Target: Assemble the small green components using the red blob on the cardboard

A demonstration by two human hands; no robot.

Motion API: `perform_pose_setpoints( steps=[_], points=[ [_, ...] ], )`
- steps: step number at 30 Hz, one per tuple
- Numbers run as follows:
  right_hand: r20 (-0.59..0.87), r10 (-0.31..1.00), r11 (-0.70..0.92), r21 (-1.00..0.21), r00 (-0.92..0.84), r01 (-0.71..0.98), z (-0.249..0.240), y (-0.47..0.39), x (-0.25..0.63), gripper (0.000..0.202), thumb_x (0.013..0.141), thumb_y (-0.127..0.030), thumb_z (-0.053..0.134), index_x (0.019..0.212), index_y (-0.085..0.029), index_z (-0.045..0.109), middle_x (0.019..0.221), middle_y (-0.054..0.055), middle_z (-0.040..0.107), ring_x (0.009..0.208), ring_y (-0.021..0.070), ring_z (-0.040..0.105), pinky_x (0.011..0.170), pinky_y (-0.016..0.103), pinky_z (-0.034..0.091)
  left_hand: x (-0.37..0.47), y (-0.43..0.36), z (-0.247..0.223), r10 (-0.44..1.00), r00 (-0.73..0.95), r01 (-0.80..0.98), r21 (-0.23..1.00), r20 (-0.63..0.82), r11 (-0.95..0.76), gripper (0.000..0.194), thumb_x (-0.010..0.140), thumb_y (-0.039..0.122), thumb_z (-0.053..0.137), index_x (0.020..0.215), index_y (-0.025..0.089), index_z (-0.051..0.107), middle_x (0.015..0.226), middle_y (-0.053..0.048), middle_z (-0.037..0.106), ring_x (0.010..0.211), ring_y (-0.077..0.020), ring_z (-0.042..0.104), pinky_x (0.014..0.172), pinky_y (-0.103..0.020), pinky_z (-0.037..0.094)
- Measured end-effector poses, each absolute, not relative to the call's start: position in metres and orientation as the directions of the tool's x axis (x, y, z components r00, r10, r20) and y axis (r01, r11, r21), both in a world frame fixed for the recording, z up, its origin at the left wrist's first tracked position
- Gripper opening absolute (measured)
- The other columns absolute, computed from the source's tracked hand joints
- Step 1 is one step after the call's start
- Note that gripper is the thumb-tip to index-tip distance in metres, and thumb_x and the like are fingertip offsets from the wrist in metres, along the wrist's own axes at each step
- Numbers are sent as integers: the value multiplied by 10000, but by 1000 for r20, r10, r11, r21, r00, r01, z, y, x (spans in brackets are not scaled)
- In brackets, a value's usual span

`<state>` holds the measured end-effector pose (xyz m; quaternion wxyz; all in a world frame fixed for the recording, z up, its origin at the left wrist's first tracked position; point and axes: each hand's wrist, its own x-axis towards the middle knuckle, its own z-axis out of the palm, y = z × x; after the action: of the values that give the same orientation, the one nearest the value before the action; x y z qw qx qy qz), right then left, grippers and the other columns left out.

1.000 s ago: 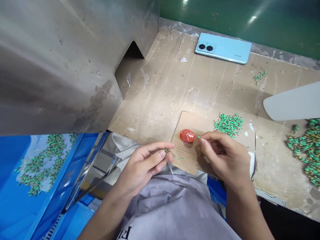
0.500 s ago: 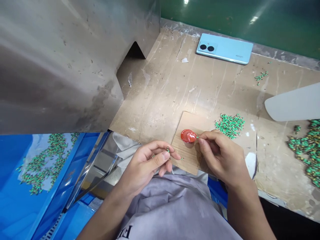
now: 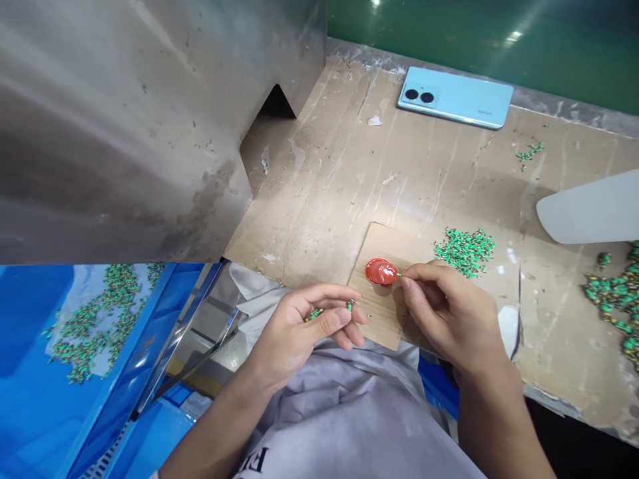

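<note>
My right hand pinches a small green part with metal ends between thumb and forefinger. Its tip meets the right edge of a small round pool of glossy red paste. The paste lies on a piece of brown cardboard at the table's front edge. Palm partly up, my left hand is closed around several of the same green parts, with one between thumb and fingertips. Just right of the cardboard is a loose pile of these parts.
A light blue phone lies at the back of the worn table. Left stands a big metal housing; below it a blue tray holds more green parts. A pale rounded object and another pile are at right.
The view has shifted slightly, moving everything a little to the right. My left thumb and fingers have shifted, showing more green parts in that hand. My right hand keeps its part at the paste.
</note>
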<state>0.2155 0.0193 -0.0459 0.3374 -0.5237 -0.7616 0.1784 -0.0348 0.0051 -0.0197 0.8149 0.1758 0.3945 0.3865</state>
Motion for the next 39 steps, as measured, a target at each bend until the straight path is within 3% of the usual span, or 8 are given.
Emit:
perform_pose_setpoints(
  steps=[7,13,19,23,28,32,35,39],
  points=[
    [214,971,237,-811,-107,534,-35,-1,212,107,1087,-162,708,1083,-267,688,789,-29,662,596,134,568,549,274,443,-31,5,-18,713,434,-482,527,-550,700,321,883,334,1033,912,155,767,922,-64,901,796,-187,904,671,-157,664],
    [122,970,188,-927,-212,325,-17,-21,191,130,1130,-145,633,1128,-273,656,858,-23,677,612,116,591,556,239,483,-27,0,-23,772,377,-418,650,-511,635,332,861,379,1043,884,150,804,808,-27,819,651,-148,813,596,-194,628],
    [118,974,171,-944,-196,281,-17,-22,180,118,1131,-168,653,1111,-284,650,784,-46,638,617,119,605,555,235,472,-25,-3,-26,781,390,-408,668,-489,622,373,883,410,1026,1150,203,868,837,2,780,594,-110,736,528,-184,570],
    [74,992,95,-967,-99,238,-16,-22,175,127,1115,-172,688,1061,-286,682,749,-62,654,546,94,561,504,197,465,-26,-3,-23,774,410,-410,660,-483,629,239,967,367,953,1139,211,896,831,-17,818,643,-97,730,610,-175,598],
    [-46,999,-47,-996,21,71,-9,-18,166,134,1078,-269,786,957,-264,729,761,-37,745,581,96,659,541,168,555,-24,-1,-20,783,407,-472,625,-471,622,145,979,286,953,1109,231,922,907,-23,876,732,-90,808,681,-137,632],
    [-231,973,-229,-966,3,-121,-5,-17,163,256,1065,-433,833,917,-248,736,719,-29,734,458,68,513,420,171,439,-21,-1,-21,806,366,-507,627,-465,591,151,947,213,980,1081,253,925,948,-19,914,762,-108,859,696,-134,666],
    [-302,953,-300,-933,-22,-199,-5,-16,163,297,1044,-479,856,912,-242,735,714,-26,720,445,60,454,388,175,355,-19,-1,-20,852,296,-502,689,-432,523,74,933,195,986,953,241,931,978,-34,926,778,-126,875,715,-154,693],
    [-311,950,-312,-936,-32,-163,-4,-14,165,342,1022,-520,872,898,-235,730,711,-17,730,465,71,497,410,183,395,-20,-1,-21,917,214,-423,814,-336,397,67,911,220,1001,886,253,949,954,-35,898,756,-136,852,704,-191,713]
  ],
)
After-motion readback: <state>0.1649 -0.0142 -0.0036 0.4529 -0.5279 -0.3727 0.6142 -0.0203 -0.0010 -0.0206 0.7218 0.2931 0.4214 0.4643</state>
